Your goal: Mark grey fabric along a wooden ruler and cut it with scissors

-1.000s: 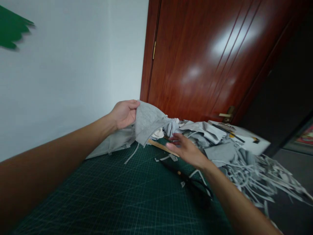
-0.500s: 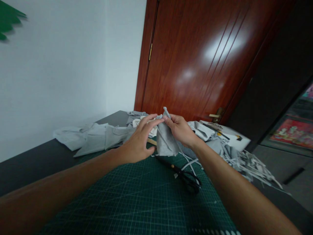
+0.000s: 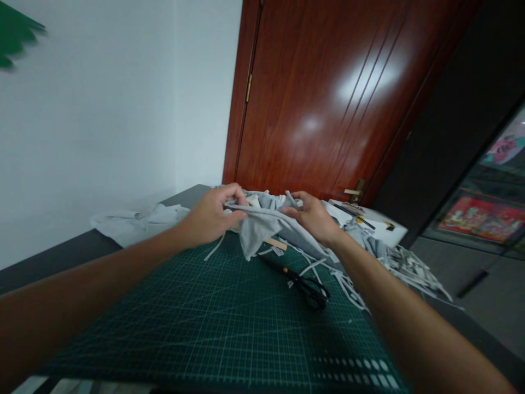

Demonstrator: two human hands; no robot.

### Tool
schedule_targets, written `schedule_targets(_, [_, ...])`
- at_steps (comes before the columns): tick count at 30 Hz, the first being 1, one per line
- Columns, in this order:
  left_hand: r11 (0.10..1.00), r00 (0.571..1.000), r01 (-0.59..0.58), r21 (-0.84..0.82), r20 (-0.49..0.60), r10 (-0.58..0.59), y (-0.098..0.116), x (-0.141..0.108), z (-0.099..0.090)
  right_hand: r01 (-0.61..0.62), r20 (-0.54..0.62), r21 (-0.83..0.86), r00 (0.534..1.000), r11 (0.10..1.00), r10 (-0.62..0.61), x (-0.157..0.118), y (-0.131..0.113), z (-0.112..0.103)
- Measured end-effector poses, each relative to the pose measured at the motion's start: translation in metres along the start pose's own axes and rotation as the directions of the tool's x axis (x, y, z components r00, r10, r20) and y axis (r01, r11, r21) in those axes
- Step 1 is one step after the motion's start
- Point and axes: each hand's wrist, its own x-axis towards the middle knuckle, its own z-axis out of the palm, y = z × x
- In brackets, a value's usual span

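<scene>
A piece of grey fabric (image 3: 262, 227) hangs between my hands above the cutting mat (image 3: 229, 317). My left hand (image 3: 219, 213) pinches its left end between thumb and fingers. On the other side my right hand (image 3: 309, 216) has thumb and fingers closed on the fabric's right part, and a small corner sticks up by the fingertips. Black-handled scissors (image 3: 303, 282) lie on the mat below the right hand, blades pointing to the far left. Just beyond the scissors' tips is a flat tan strip (image 3: 275, 244), partly covered by the fabric.
Pale grey cloth (image 3: 135, 224) lies on the dark table at left. A heap of grey fabric strips (image 3: 410, 268) is at right, near a white box (image 3: 389, 232) with pens or tools on top. Thin cords trail over the mat. A wooden door (image 3: 311, 109) stands behind.
My left hand has moved left and taken hold of the fabric, which is now stretched sideways instead of hanging from the right hand. The view has shifted slightly.
</scene>
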Motion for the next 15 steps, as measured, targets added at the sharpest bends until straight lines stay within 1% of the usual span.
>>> schedule_targets(2, [0.996,0.994,0.067,-0.059,-0.078,-0.072,0.003,0.003,-0.008,-0.069,0.011,0.026,0.998,0.997,0.069,-0.004,0.003,-0.005])
schedule_targets(3, [0.988,0.986,0.103,-0.111,-0.118,-0.116,0.005,0.005,-0.012,-0.106,0.043,0.046,0.994,0.993,0.104,-0.006,0.003,-0.008])
schedule_targets(5, [0.946,0.956,0.170,-0.278,-0.186,-0.226,0.011,0.009,-0.019,-0.172,0.145,0.085,0.977,0.981,0.158,-0.014,0.001,-0.014])
schedule_targets(7, [0.876,0.922,0.198,-0.440,-0.220,-0.319,0.017,0.011,-0.024,-0.218,0.264,0.118,0.947,0.969,0.181,-0.022,-0.004,-0.020])
schedule_targets(8, [0.850,0.912,0.200,-0.487,-0.224,-0.343,0.020,0.012,-0.026,-0.232,0.319,0.131,0.930,0.964,0.180,-0.027,-0.006,-0.023])
schedule_targets(10, [0.826,0.900,0.209,-0.523,-0.227,-0.372,0.024,0.013,-0.029,-0.239,0.404,0.148,0.900,0.960,0.162,-0.036,-0.010,-0.026])
schedule_targets(12, [0.822,0.891,0.221,-0.525,-0.233,-0.388,0.027,0.013,-0.031,-0.222,0.434,0.152,0.890,0.963,0.137,-0.043,-0.010,-0.025])
schedule_targets(13, [0.821,0.887,0.229,-0.523,-0.234,-0.397,0.027,0.012,-0.031,-0.205,0.424,0.148,0.897,0.967,0.126,-0.046,-0.008,-0.023])
schedule_targets(15, [0.824,0.882,0.249,-0.509,-0.233,-0.411,0.027,0.011,-0.032,-0.164,0.363,0.133,0.926,0.977,0.105,-0.049,-0.004,-0.018])
